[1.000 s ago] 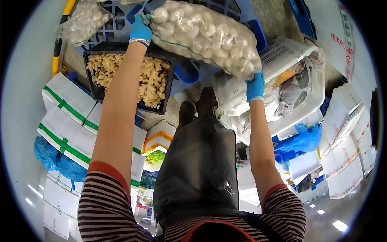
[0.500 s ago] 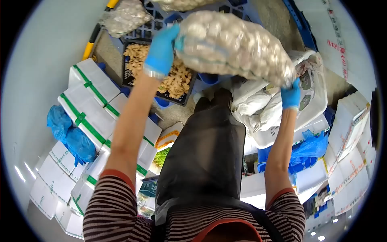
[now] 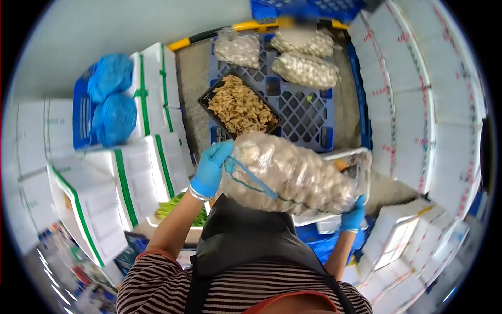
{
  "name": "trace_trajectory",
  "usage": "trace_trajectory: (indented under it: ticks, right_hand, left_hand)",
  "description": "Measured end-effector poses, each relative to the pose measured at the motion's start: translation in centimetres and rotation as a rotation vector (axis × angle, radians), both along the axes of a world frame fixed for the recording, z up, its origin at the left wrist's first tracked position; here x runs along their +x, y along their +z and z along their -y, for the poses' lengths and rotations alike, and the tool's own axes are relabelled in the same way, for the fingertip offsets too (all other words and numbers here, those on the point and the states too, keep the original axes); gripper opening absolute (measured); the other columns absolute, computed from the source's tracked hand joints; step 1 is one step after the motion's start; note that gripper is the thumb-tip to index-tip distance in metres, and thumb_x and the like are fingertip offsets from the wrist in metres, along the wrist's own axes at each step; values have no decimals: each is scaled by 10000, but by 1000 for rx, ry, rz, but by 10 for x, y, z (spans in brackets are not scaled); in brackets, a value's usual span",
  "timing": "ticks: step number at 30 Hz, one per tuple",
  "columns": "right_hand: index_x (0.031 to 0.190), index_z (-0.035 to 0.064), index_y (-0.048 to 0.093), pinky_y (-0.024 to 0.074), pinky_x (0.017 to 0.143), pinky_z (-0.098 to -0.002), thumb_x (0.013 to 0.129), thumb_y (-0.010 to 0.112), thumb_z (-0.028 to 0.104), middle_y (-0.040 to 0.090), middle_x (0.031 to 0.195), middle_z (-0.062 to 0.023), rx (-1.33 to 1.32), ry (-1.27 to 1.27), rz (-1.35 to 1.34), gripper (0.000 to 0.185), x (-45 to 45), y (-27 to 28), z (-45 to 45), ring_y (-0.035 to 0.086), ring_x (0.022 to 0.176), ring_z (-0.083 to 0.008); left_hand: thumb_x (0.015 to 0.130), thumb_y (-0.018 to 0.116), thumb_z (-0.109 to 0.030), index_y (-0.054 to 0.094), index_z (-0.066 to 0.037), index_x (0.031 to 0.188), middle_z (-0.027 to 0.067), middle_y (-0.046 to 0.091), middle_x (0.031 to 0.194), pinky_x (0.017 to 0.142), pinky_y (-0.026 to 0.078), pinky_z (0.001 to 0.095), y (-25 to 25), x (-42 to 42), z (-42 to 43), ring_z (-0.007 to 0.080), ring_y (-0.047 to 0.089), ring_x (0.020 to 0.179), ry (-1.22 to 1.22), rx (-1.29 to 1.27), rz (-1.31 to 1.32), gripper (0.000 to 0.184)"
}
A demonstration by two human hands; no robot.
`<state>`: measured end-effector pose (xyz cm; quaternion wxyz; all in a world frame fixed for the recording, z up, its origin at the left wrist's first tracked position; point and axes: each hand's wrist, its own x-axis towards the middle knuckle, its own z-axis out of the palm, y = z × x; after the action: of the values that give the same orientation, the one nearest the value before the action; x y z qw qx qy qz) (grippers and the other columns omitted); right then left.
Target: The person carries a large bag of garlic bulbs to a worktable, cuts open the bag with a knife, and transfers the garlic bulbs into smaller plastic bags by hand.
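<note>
Nearest, a black apron (image 3: 222, 251) covers the wearer's front, with the lower edge of a long, clear plastic bag (image 3: 290, 175) just in front of it or against it; which, I cannot tell. The bag, packed with pale, garlic-like bulbs, is held up sideways between two blue-gloved hands. The left hand (image 3: 210, 168) grasps the film at one end, beside a loose blue strip (image 3: 256, 180). The right hand (image 3: 354, 215) is closed on the film at the other, lower end, its fingers partly hidden.

The middle has no visible hand beneath it, so the load could sag there, and thin film pinched only at its ends could stretch, slip or tear, spilling bulbs. The tilt may send weight toward the right hand. The dangling strip could snag.

Behind the bag, a white basket (image 3: 367, 180) sits close enough for its rim to catch the film. Beyond, a black crate (image 3: 213, 116) of ginger (image 3: 238, 104) lies near the bag's left end; a low swing could knock it. Farther off, a slatted blue pallet (image 3: 330, 112) bears more bags (image 3: 306, 70); bulbs spilled there could drop through its gaps.
</note>
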<state>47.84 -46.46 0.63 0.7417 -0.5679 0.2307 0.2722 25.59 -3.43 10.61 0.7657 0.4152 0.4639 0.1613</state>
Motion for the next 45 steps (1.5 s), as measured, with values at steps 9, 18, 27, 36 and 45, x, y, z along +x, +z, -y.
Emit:
trace_trajectory:
  ticks: [9, 18, 27, 36, 45]
  right_hand:
    - [1237, 39, 543, 467, 967, -420, 971, 510, 328, 604, 1208, -88, -161, 695, 65, 393, 7, -3, -74, 593, 1070, -257]
    - [1339, 47, 466, 423, 1021, -460, 955, 498, 377, 520, 1337, -96, -102, 1418, -226, 508, 1, 43, -172, 513, 1189, -290]
    - [1319, 60, 504, 434, 994, -515, 939, 518, 417, 545, 1319, -110, -262, 1732, -129, 522, -196, 73, -205, 521, 1190, -323]
    - [1289, 67, 516, 466, 981, -491, 934, 556, 328, 554, 1290, -123, -162, 1950, -136, 443, -457, 75, -192, 535, 1170, -309]
    - [1277, 106, 540, 470, 944, -509, 920, 557, 316, 567, 1286, -88, -30, 2087, -310, 414, -684, 72, -228, 547, 1154, -312]
  left_hand:
    - [924, 611, -258, 625, -59, 820, -10, 534, 625, 507, 381, 224, -1, -193, 169, 85, 482, 542, 562, -30, -128, 224]
    - [925, 556, -228, 617, -11, 825, 76, 553, 662, 570, 430, 314, 78, -246, 314, 127, 503, 615, 863, 337, -258, 246]
    - [931, 557, -269, 620, -12, 807, 67, 574, 640, 531, 434, 289, 59, -393, 453, 129, 525, 550, 1309, 199, -136, 293]
    - [911, 547, -238, 633, -29, 843, 184, 607, 801, 708, 450, 420, 51, -574, 555, 344, 561, 758, 1321, 417, -677, 235]
    - [914, 563, -221, 634, -2, 852, 145, 592, 742, 678, 455, 362, 86, -740, 551, 264, 568, 703, 1526, 487, -630, 239]
